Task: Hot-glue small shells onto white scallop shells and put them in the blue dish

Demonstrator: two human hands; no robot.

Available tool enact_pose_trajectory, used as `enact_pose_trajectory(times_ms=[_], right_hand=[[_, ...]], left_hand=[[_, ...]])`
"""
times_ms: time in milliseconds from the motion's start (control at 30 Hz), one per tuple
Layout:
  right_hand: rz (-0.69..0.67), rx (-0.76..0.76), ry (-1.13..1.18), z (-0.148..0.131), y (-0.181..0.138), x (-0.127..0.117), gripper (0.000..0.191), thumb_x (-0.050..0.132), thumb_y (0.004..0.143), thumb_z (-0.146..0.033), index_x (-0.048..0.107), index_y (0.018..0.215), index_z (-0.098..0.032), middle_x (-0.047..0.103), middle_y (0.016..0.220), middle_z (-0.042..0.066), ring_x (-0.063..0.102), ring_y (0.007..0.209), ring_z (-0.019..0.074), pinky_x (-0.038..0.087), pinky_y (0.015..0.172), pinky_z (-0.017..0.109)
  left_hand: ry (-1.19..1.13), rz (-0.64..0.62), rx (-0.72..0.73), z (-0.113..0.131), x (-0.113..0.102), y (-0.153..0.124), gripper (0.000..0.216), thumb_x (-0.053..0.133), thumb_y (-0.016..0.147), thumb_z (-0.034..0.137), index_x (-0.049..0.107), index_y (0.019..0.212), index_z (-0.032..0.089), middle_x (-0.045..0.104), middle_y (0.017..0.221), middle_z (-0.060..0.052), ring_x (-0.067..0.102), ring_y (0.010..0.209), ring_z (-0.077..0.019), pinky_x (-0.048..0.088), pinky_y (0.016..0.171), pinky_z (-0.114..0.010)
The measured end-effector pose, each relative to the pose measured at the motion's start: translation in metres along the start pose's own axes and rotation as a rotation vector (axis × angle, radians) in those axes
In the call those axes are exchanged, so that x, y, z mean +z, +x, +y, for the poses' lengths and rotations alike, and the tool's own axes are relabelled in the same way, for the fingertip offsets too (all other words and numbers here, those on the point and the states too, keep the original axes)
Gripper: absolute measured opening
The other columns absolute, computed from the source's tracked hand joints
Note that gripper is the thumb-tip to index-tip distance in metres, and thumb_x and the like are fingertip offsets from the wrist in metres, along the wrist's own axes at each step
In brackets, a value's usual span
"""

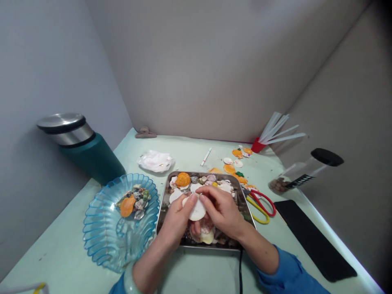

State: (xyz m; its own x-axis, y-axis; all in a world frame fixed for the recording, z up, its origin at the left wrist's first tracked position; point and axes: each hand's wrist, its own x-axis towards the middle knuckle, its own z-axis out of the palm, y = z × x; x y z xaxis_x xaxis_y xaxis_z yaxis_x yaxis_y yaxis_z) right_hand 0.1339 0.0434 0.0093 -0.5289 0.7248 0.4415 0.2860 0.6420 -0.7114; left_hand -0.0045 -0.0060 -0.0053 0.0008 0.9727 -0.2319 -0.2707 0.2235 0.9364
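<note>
Both hands are at work on one white shell: the left hand pinches its near-left edge and the right hand grips its upper right, the thumbs meeting at the top. The shell is above the metal tray, not set down, so this piece looks unfinished. Under and beyond the hands the tray is well stocked with loose shells, an orange shell among them ahead of the left hand, so much of the supply appears unused.

To the left of the left hand, a blue dish holds only a small mixed heap. Ahead and to the right of the right hand, several orange pieces, with white and green bits, lie spread on the worktop; they may be items already handled, though their finish is too small to judge. Red-and-yellow scissors lie unheld to the right of the right hand.
</note>
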Motion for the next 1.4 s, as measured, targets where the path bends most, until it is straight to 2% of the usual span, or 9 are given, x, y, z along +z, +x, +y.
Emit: enact_pose_trajectory(times_ms=[100,300,500,600,767,1033,1233,1400], right_hand=[[-0.018,-0.008,-0.007,0.001,0.000,0.000,0.013,0.048,0.089,-0.016,0.060,0.096,-0.017,0.064,0.080,0.003,0.059,0.070,0.0142,0.044,0.067,0.025],[-0.058,-0.032,-0.025,-0.001,0.002,-0.001,0.011,0.050,0.088,-0.017,0.058,0.096,-0.017,0.060,0.074,0.001,0.055,0.063,0.0135,0.042,0.062,0.025],[-0.042,0.010,-0.060,0.000,-0.001,0.002,0.012,0.049,0.088,-0.016,0.057,0.097,-0.017,0.061,0.078,0.002,0.056,0.067,0.0145,0.042,0.064,0.026],[-0.044,0.010,-0.094,0.002,-0.002,0.003,0.012,0.049,0.088,-0.015,0.056,0.097,-0.017,0.061,0.077,0.002,0.057,0.067,0.0147,0.041,0.063,0.026],[-0.047,0.017,-0.091,0.004,-0.001,0.005,0.016,0.048,0.090,-0.018,0.056,0.104,-0.018,0.064,0.089,0.004,0.060,0.075,0.0157,0.043,0.069,0.026],[-0.040,0.108,-0.016,0.003,0.000,0.002,0.009,0.050,0.090,-0.021,0.057,0.095,-0.019,0.060,0.078,0.001,0.056,0.066,0.0138,0.042,0.063,0.025],[-0.046,0.075,0.037,0.002,-0.001,0.001,0.009,0.051,0.089,-0.021,0.058,0.095,-0.018,0.061,0.075,0.001,0.056,0.062,0.0132,0.043,0.059,0.025],[-0.024,0.030,-0.035,0.003,-0.002,0.003,0.010,0.050,0.089,-0.017,0.058,0.095,-0.019,0.062,0.080,0.003,0.057,0.068,0.0153,0.044,0.064,0.027]], left_hand=[[0.026,-0.005,0.000,-0.002,-0.002,0.000,0.037,0.051,0.084,0.051,0.053,0.077,0.015,0.055,0.036,0.002,0.046,0.029,-0.0119,0.036,0.032,-0.020],[0.096,0.028,0.005,-0.001,-0.007,0.000,0.039,0.052,0.082,0.054,0.054,0.076,0.016,0.055,0.037,0.001,0.047,0.031,-0.0122,0.038,0.035,-0.020],[0.284,0.078,0.025,0.000,-0.010,-0.001,0.041,0.051,0.081,0.056,0.057,0.076,0.016,0.057,0.042,0.000,0.052,0.038,-0.0135,0.039,0.039,-0.021],[0.252,0.038,-0.007,-0.001,-0.010,0.000,0.039,0.051,0.082,0.054,0.056,0.082,0.016,0.058,0.044,0.001,0.052,0.038,-0.0136,0.042,0.040,-0.022],[0.113,-0.016,-0.035,-0.003,-0.011,0.004,0.037,0.048,0.085,0.052,0.054,0.091,0.016,0.056,0.039,0.003,0.048,0.034,-0.0126,0.039,0.037,-0.021],[0.179,0.028,0.005,0.003,-0.013,0.003,0.038,0.045,0.087,0.051,0.055,0.079,0.015,0.056,0.040,0.001,0.050,0.037,-0.0120,0.041,0.042,-0.021],[0.236,0.026,0.015,0.004,-0.013,0.002,0.036,0.048,0.085,0.051,0.054,0.076,0.017,0.057,0.041,0.001,0.052,0.037,-0.0131,0.041,0.042,-0.021],[0.200,0.011,0.019,0.002,-0.010,0.001,0.031,0.050,0.084,0.047,0.053,0.080,0.016,0.059,0.043,0.000,0.053,0.037,-0.0141,0.043,0.041,-0.023]])
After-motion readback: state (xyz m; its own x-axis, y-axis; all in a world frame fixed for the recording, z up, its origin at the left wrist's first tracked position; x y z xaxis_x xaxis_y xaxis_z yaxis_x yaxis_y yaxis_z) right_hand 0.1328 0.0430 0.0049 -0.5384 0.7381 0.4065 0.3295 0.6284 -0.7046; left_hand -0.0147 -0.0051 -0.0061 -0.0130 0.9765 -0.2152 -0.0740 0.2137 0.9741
